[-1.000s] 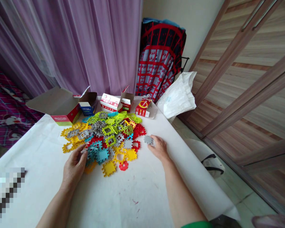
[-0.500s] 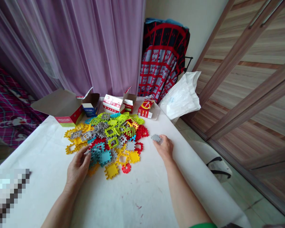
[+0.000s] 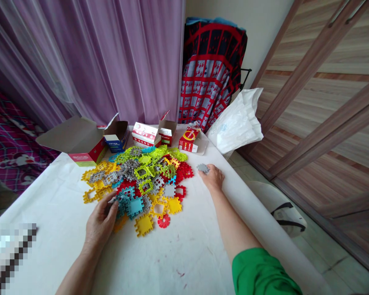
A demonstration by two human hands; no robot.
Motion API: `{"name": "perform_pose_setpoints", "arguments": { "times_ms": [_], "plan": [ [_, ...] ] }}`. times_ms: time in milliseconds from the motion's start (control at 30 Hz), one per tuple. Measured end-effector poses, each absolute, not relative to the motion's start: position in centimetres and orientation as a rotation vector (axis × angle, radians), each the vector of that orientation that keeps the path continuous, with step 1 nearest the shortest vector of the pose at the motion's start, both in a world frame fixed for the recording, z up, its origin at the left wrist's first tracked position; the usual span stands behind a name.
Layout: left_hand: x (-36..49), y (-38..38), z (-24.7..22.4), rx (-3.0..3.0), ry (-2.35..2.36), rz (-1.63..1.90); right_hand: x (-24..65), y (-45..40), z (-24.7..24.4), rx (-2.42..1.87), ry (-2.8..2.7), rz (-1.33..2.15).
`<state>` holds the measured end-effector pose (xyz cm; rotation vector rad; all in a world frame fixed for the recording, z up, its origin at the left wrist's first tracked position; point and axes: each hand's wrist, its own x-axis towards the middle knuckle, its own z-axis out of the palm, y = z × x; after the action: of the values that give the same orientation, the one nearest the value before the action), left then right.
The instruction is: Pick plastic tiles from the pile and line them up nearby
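Note:
A heap of plastic interlocking building pieces (image 3: 143, 172) in yellow, grey, green, red and blue lies on the white-covered table. At the heap's near left edge is my left hand (image 3: 101, 219), its thumb and fingers pinched together beside some teal pieces. A small greyish bit shows at those fingertips, too hidden to name. To the right of the heap, my right hand (image 3: 213, 178) grips a flat grey interlocking building piece (image 3: 202, 168) with toothed edges, apart from the others. A yellow square piece (image 3: 144, 225) and a red round notched piece (image 3: 164, 221) lie nearest me.
Along the table's far side stand a large open box (image 3: 87, 157), a blue box (image 3: 116, 139), a white-and-red box (image 3: 146, 134) and two more red boxes. A white bag (image 3: 236, 125) leans at the right corner. A pale stool (image 3: 264, 196) stands right of the table.
My right hand has reached slightly farther forward with the grey building piece, and more of the green sleeve shows. The left hand stays at the heap's edge almost unchanged.

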<state>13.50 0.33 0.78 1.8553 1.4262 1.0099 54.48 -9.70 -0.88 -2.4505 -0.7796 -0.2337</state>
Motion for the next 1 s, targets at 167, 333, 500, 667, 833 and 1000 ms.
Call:
{"name": "perform_pose_setpoints", "arguments": {
  "times_ms": [167,333,500,667,833,1000],
  "plan": [
    [13.6,0.4,0.8,1.890,1.420,1.002,54.8,-9.9,-1.4,-2.412,-0.820,-0.270],
    [13.4,0.6,0.5,1.936,1.410,0.978,53.3,-10.5,-1.0,-2.250,-1.053,-0.357],
    [13.0,1.0,-0.3,1.987,1.403,0.976,50.5,-9.9,-1.0,-2.177,-1.387,-0.327],
    [12.7,1.3,-1.0,2.014,1.413,0.976,49.5,-9.4,-0.8,-2.270,-1.416,-0.314],
    [12.6,1.5,-1.4,2.033,1.410,0.981,49.3,-9.3,-0.7,-2.291,-1.395,-0.296],
    [12.7,1.7,-1.5,2.047,1.405,0.999,49.0,-9.3,-0.6,-2.318,-1.336,-0.330]
  ]
}}
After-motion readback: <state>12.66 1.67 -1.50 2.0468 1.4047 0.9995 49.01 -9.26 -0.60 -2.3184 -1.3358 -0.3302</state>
